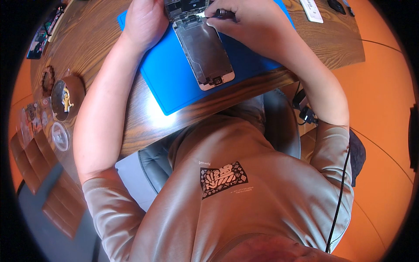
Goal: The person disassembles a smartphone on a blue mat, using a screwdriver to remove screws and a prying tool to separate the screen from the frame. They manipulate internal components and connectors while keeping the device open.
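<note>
An opened smartphone lies in front of me, its body (186,6) with bare inner parts cut off by the top edge of the view. The detached-side display assembly (206,49) lies folded out towards me, its metal back facing up, on a blue work mat (163,78). My left hand (145,24) is against the left edge of the phone body; its fingertips are out of view. Between thumb and fingers, my right hand (248,18) holds a small dark tool with a ridged end (223,13), probably a screwdriver. Its tip is hidden near the phone's right side.
On the wooden table (98,39), left of my forearm, stand a brown bowl (77,95) with small items, a beaded bracelet (48,80) and a clear plastic lid (60,136). A white object (311,11) lies at the far right. A black cable (338,199) hangs by my right arm.
</note>
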`<state>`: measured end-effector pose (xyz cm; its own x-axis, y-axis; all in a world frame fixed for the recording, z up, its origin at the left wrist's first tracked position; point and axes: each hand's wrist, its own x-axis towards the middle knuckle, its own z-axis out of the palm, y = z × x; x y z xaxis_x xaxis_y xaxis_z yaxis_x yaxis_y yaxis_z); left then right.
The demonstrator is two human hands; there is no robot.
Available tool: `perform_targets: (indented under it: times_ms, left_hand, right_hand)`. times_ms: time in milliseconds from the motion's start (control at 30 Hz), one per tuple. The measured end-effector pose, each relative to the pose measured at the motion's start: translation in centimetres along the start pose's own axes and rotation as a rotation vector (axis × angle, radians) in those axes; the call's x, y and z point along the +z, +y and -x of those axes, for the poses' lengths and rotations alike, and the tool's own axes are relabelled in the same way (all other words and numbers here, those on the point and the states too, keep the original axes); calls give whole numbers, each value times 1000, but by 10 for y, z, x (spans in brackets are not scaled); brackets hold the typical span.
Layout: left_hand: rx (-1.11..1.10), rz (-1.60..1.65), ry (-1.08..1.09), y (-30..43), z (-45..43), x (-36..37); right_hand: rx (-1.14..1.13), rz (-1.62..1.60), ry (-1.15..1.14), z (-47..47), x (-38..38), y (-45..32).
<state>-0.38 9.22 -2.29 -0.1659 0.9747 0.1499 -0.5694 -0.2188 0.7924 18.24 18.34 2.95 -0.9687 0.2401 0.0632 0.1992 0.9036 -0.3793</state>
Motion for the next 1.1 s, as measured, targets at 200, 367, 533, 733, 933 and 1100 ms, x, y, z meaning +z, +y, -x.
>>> perform_targets:
  times_ms: [200, 367, 533, 733, 933, 1100]
  left_hand:
    - [26, -12, -45, -1, -2, -2]
    - [51, -20, -116, -3, -4, -5]
    - [16, 54, -62, -5, -2, -6]
    - [38, 4, -44, -4, -2, -1]
    - [-4, 44, -35, -3, 1, 0]
    - [2, -1, -64, -7, 1, 0]
  right_hand:
    - [-35, 8, 8, 1, 5, 2]
    - [-41, 106, 79, 2, 13, -7]
    - [45, 505, -4, 6, 24, -12]
    - [-28, 421, 155, 18, 39, -13]
    - [51, 254, 415, 56, 18, 12]
    - [553, -242, 158, 64, -31, 68]
